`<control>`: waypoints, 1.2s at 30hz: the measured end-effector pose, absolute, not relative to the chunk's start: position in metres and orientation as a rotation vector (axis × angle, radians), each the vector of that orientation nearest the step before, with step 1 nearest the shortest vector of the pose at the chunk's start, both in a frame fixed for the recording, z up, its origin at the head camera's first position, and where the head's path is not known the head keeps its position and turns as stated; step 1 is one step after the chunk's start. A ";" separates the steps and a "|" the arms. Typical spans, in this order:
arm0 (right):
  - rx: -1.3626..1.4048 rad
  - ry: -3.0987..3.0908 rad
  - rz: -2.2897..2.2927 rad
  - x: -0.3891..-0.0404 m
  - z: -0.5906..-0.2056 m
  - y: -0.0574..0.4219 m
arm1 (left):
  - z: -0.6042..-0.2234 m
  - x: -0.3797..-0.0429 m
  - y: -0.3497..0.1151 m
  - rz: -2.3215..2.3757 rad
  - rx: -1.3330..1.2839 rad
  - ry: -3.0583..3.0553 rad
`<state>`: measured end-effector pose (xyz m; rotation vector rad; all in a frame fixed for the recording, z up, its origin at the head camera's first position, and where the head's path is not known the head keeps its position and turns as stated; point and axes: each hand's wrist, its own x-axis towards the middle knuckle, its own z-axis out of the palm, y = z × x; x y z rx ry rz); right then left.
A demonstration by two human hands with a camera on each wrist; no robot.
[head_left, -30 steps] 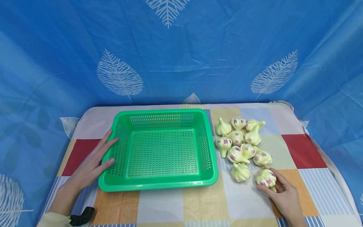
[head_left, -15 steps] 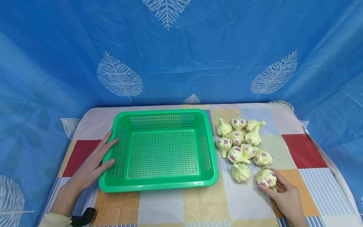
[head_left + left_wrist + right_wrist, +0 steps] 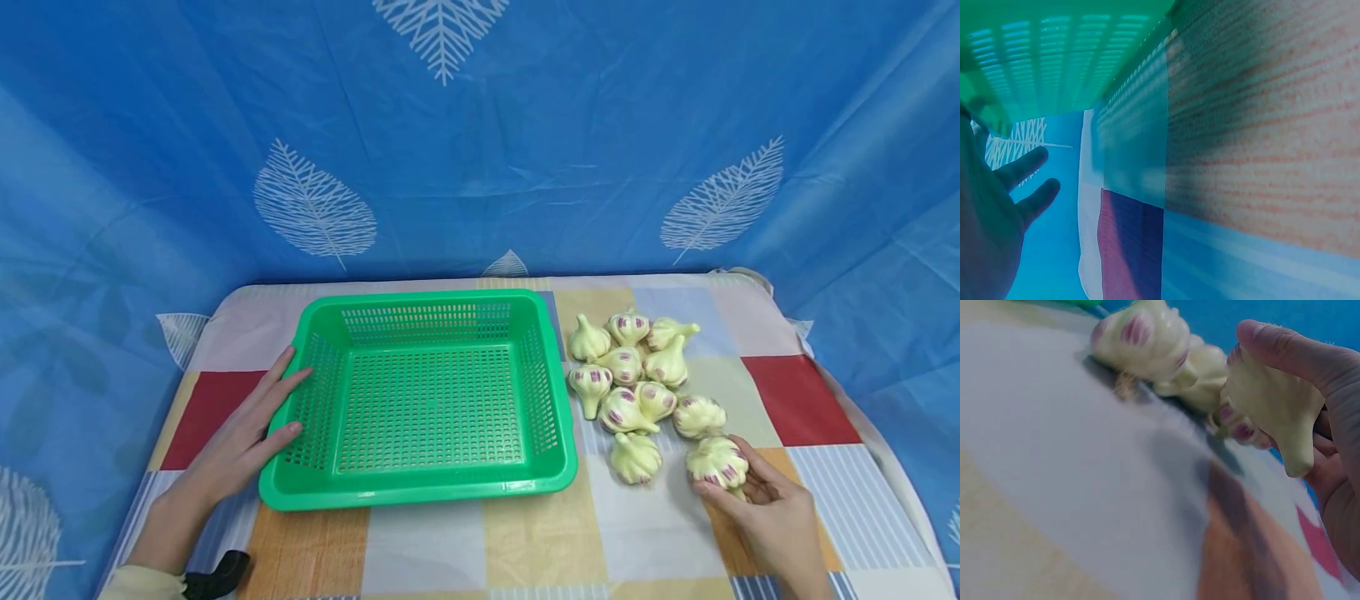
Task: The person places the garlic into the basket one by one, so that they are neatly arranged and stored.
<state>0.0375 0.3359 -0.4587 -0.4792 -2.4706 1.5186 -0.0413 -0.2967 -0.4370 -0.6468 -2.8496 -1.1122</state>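
Fingers (image 3: pixel 1285 350) of the right hand (image 3: pixel 783 521) grip one garlic bulb (image 3: pixel 717 463), at about 4 o'clock from the basket (image 3: pixel 420 497). We judge the step as picking up this one: it looks raised off the desk (image 3: pixel 427 550), stem down, but we can't be sure from the head view. Next move, we'd say, calls for a firm pinch and a clean lift clear of the neighbour (image 3: pixel 699 417) at 11 o'clock. Rest of the pile (image 3: pixel 622 364) sits at 3 o'clock from the basket. Left hand (image 3: pixel 236 433) lies on the basket's 9 o'clock rim, fingers straight and spread; we can't tell if it presses.

Hard to see: the far right fingers, mostly behind the garlic; left wrist view, tinted and soft, no garlic in it; black thing (image 3: pixel 217 577) by the left wrist, unclear.
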 end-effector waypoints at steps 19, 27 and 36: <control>0.103 -2.506 1.537 -0.005 -0.420 0.317 | -0.436 -0.039 -0.297 -1.032 -0.651 -2.833; 0.285 -2.526 1.578 -0.030 -0.411 0.295 | -0.438 -0.039 -0.295 -1.056 -0.696 -2.783; 0.455 -2.515 1.688 -0.053 -0.401 0.263 | -0.442 -0.039 -0.294 -0.999 -0.659 -2.798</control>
